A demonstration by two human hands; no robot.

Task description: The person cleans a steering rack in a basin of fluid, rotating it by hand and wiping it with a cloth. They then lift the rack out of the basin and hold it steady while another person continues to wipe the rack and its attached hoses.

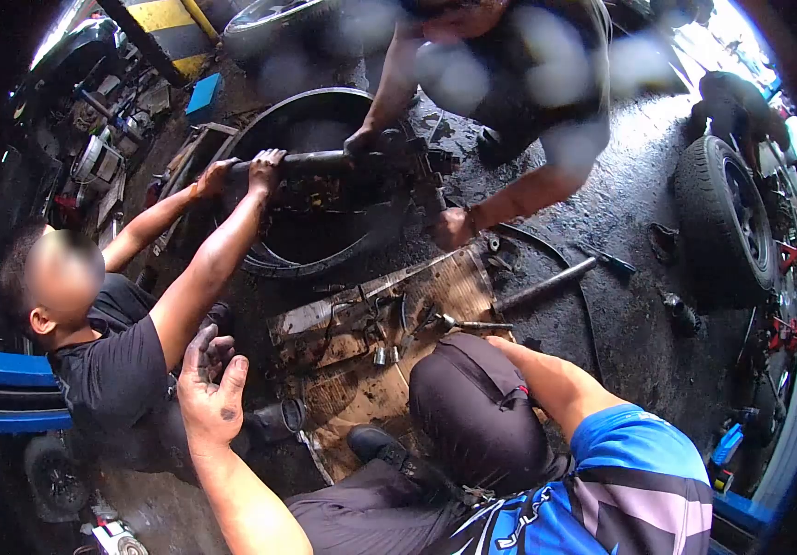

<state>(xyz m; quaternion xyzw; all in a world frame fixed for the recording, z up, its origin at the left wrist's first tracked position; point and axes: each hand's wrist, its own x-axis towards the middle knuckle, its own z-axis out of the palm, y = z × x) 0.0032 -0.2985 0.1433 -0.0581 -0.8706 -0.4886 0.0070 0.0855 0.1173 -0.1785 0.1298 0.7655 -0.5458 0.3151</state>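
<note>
My left hand (211, 393) is raised at the lower left, its palm smudged with grease. The thumb stands apart from the slightly curled fingers, and nothing lies in it. My right hand (502, 343) is mostly hidden behind my bent knee, so its fingers do not show. Close to it, a metal tool with a bar-like handle (481, 326) lies over stained cardboard (454, 287). Small metal sockets (385, 355) rest on that cardboard. Beyond, two co-workers grip a dark cylindrical part (310, 163) joined to a greasy mechanical assembly (407, 176).
A large tyre (255, 264) lies under the assembly. Another wheel (727, 217) stands at the right. A metal pipe (546, 282) and a black hose (586, 314) lie on the wet, oily floor. One co-worker crouches at the left; another leans in from the top.
</note>
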